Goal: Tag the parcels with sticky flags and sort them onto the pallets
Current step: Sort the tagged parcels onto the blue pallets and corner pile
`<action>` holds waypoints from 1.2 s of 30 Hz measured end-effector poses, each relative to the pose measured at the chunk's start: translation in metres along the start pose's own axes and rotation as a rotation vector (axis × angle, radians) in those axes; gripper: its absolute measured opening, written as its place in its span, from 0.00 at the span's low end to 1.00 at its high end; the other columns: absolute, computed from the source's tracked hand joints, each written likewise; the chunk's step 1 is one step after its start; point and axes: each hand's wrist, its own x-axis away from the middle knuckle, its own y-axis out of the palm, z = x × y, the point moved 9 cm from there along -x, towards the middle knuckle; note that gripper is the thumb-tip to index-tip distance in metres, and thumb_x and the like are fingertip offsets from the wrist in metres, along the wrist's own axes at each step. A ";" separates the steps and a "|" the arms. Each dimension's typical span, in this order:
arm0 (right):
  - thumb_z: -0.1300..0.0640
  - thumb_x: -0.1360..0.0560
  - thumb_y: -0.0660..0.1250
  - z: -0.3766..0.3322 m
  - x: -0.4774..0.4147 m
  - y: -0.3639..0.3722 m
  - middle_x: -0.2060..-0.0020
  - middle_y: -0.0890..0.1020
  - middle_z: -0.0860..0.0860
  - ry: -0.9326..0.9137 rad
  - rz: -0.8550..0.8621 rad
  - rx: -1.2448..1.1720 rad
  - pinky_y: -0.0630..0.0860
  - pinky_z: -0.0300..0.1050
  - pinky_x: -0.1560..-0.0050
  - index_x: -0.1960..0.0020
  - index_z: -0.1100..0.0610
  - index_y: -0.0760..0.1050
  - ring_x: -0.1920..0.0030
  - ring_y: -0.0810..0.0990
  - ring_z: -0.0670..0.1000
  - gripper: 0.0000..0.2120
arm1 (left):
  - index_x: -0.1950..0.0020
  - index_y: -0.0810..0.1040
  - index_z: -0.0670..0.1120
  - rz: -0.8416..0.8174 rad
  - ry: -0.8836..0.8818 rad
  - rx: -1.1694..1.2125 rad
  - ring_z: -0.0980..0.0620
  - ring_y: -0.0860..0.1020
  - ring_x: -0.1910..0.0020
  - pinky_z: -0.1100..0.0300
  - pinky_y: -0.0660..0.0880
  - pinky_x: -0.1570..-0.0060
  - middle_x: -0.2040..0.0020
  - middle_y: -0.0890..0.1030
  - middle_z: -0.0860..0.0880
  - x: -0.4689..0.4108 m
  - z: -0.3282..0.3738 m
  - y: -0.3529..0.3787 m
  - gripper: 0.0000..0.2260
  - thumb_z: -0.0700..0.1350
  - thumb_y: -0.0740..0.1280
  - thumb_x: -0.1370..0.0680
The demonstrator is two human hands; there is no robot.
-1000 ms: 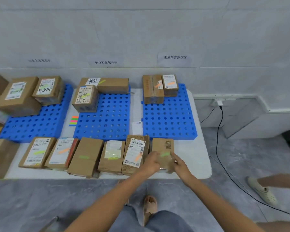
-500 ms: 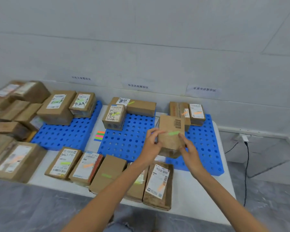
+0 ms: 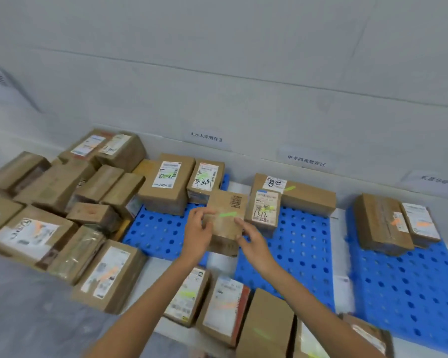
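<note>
I hold a small brown parcel [image 3: 226,223] with a barcode and a green sticky flag [image 3: 228,214] in the air between the left blue pallet [image 3: 155,233] and the middle blue pallet [image 3: 303,244]. My left hand [image 3: 197,233] grips its left side, and my right hand [image 3: 254,244] holds its right side with fingers on the front. Flagged parcels stand at the back of all three pallets, including the right pallet [image 3: 404,280].
A heap of brown parcels [image 3: 62,197] lies left of the table. A row of flagged parcels [image 3: 225,306] lines the table's front edge. Paper signs [image 3: 207,137] hang on the white wall behind the pallets.
I lifted the green-flagged parcel from the front row and carried it left, from over the right side of the middle pallet to the gap beside the left pallet. The view swung left.
</note>
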 end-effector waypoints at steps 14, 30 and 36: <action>0.71 0.22 0.55 0.022 -0.101 0.125 0.28 0.56 0.56 0.183 -0.140 0.196 0.60 0.18 0.46 0.25 0.59 0.50 0.30 0.60 0.51 0.28 | 0.39 0.75 0.42 -0.335 0.125 -0.337 0.57 0.69 0.40 0.70 0.68 0.42 0.38 0.69 0.55 -0.098 -0.111 -0.039 0.17 0.30 0.59 0.24; 0.70 0.21 0.54 0.007 -0.142 0.133 0.27 0.55 0.52 0.233 -0.068 0.128 0.65 0.31 0.37 0.24 0.57 0.51 0.30 0.58 0.48 0.28 | 0.24 0.37 0.55 -0.464 -0.038 -0.824 0.41 0.32 0.26 0.40 0.33 0.31 0.23 0.35 0.46 -0.192 -0.193 -0.066 0.25 0.55 0.46 0.17; 0.72 0.21 0.53 0.008 -0.144 0.136 0.26 0.52 0.54 0.227 -0.087 0.087 0.67 0.23 0.47 0.24 0.57 0.50 0.32 0.59 0.47 0.29 | 0.24 0.36 0.54 -0.512 -0.047 -0.841 0.41 0.32 0.26 0.39 0.33 0.31 0.23 0.34 0.45 -0.200 -0.190 -0.063 0.25 0.55 0.44 0.17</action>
